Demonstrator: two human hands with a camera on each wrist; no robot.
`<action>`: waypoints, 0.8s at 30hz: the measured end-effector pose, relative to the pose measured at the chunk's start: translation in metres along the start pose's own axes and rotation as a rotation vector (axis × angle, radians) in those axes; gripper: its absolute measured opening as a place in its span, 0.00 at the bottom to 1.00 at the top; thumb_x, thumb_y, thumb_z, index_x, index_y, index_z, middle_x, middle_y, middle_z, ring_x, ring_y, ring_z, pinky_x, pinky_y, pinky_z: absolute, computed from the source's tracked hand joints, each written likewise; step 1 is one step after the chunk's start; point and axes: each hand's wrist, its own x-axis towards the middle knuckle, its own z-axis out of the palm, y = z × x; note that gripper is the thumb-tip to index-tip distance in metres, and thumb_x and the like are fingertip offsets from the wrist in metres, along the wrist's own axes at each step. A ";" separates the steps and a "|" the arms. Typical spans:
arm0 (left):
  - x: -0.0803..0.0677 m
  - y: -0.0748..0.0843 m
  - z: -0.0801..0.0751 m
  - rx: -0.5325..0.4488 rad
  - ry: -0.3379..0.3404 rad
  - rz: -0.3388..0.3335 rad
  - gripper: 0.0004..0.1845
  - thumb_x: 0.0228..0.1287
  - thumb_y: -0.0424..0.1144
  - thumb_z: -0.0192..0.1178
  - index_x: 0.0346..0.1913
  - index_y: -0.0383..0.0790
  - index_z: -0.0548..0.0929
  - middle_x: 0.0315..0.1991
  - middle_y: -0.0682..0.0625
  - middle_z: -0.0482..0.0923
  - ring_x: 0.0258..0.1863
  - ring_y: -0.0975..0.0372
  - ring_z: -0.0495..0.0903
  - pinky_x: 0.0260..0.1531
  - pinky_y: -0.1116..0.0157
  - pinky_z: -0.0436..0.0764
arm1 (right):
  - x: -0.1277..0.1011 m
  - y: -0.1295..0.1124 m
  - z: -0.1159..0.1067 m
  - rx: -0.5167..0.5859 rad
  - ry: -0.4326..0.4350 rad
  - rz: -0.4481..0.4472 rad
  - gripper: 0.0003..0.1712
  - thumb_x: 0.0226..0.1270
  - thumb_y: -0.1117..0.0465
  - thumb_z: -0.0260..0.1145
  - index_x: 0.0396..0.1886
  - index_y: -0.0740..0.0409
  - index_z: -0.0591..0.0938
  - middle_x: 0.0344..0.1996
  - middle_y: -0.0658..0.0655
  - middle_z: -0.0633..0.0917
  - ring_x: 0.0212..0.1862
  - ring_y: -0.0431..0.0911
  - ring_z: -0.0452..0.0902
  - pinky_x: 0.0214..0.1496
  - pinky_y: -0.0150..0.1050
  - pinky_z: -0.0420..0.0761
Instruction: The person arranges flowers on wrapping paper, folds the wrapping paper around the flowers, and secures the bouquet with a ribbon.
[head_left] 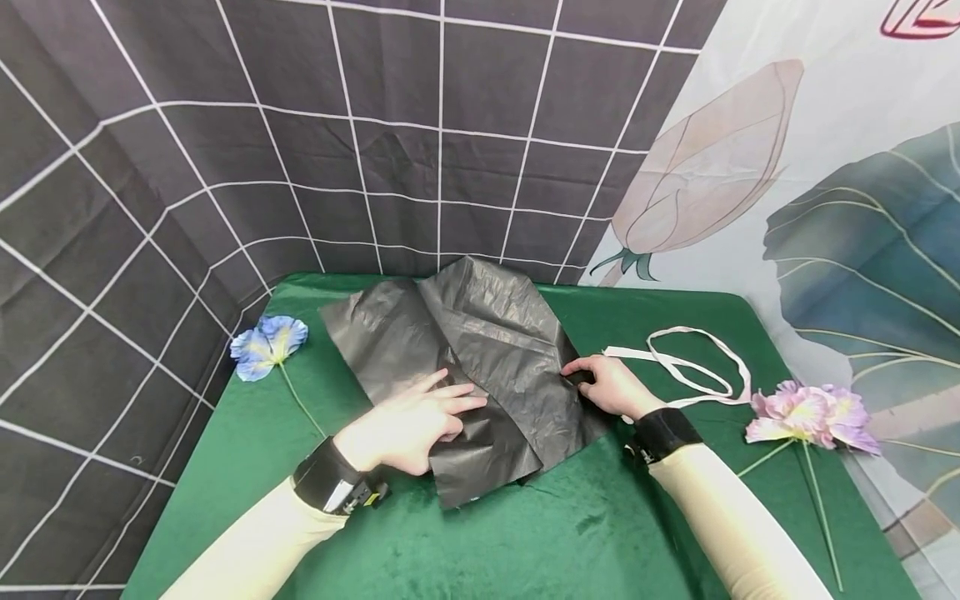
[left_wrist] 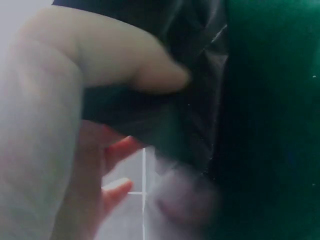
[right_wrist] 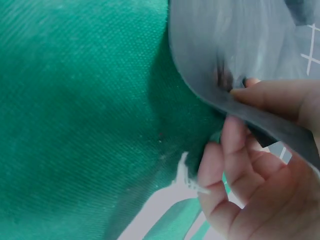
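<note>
A creased sheet of black wrapping paper (head_left: pixel 491 321), with overlapping folds, lies across the middle of the green cloth. My left hand (head_left: pixel 416 421) rests on its lower left part, fingers straight and spread. In the left wrist view, the thumb of that hand (left_wrist: pixel 110 55) lies along the dark paper (left_wrist: pixel 200 100), and part of the picture is blurred. At the paper's right edge, my right hand (head_left: pixel 611 385) pinches the sheet. The right wrist view shows the thumb above the lifted, curved paper edge (right_wrist: pixel 200 75) and the fingers of the right hand (right_wrist: pixel 260 195) beneath it.
A blue artificial flower (head_left: pixel 268 346) lies on the left, its stem running toward my left wrist. Right of the paper is a looped white ribbon (head_left: pixel 701 387), beside pink-purple artificial flowers (head_left: pixel 810 412). A dark grid-patterned backdrop (head_left: pixel 390 150) rises behind the green-covered table (head_left: pixel 540 542).
</note>
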 end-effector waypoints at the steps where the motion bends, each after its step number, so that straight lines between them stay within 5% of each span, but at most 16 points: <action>1: -0.002 0.000 0.000 -0.037 -0.017 -0.016 0.17 0.34 0.32 0.67 0.23 0.56 0.72 0.76 0.58 0.66 0.79 0.57 0.60 0.79 0.44 0.53 | 0.001 -0.001 -0.001 -0.004 -0.002 0.003 0.22 0.58 0.74 0.62 0.50 0.54 0.88 0.49 0.60 0.88 0.45 0.50 0.80 0.49 0.47 0.78; 4: -0.008 -0.002 -0.003 -0.183 -0.069 -0.050 0.23 0.33 0.32 0.73 0.32 0.55 0.74 0.79 0.56 0.61 0.81 0.54 0.55 0.76 0.38 0.52 | 0.002 -0.004 -0.003 -0.019 -0.001 0.023 0.24 0.57 0.75 0.60 0.50 0.54 0.88 0.49 0.60 0.88 0.46 0.50 0.80 0.49 0.46 0.77; 7: -0.014 -0.007 -0.009 -0.363 -0.128 -0.067 0.42 0.30 0.42 0.84 0.55 0.56 0.75 0.81 0.52 0.55 0.82 0.47 0.50 0.74 0.32 0.49 | 0.002 -0.006 -0.006 -0.045 0.018 0.045 0.26 0.55 0.76 0.58 0.50 0.54 0.88 0.49 0.61 0.88 0.50 0.54 0.82 0.52 0.50 0.79; 10: -0.017 -0.014 -0.014 -0.501 -0.193 -0.088 0.68 0.23 0.53 0.87 0.76 0.58 0.61 0.82 0.46 0.48 0.82 0.42 0.44 0.72 0.28 0.45 | 0.001 -0.005 -0.008 -0.068 0.046 0.070 0.27 0.55 0.77 0.56 0.51 0.54 0.88 0.49 0.62 0.87 0.53 0.57 0.82 0.54 0.54 0.81; 12: -0.020 -0.020 -0.013 -0.559 -0.241 -0.102 0.76 0.21 0.56 0.86 0.81 0.61 0.52 0.83 0.44 0.44 0.82 0.42 0.41 0.72 0.28 0.44 | 0.000 -0.004 -0.008 -0.084 0.060 0.088 0.29 0.54 0.77 0.55 0.51 0.53 0.88 0.48 0.62 0.87 0.55 0.58 0.82 0.54 0.55 0.81; 19: -0.029 -0.030 0.003 -0.689 -0.350 -0.160 0.75 0.27 0.50 0.86 0.82 0.60 0.48 0.84 0.45 0.35 0.83 0.45 0.33 0.76 0.34 0.42 | 0.000 0.001 -0.008 -0.145 0.101 0.115 0.31 0.54 0.76 0.55 0.55 0.50 0.87 0.54 0.66 0.83 0.57 0.63 0.79 0.52 0.58 0.81; 24: -0.034 -0.032 0.011 -0.678 -0.402 -0.206 0.75 0.25 0.54 0.86 0.82 0.62 0.49 0.84 0.48 0.34 0.83 0.46 0.32 0.77 0.36 0.43 | 0.001 -0.004 -0.003 -0.200 0.119 0.126 0.25 0.68 0.58 0.66 0.66 0.49 0.81 0.75 0.71 0.63 0.76 0.74 0.54 0.65 0.76 0.64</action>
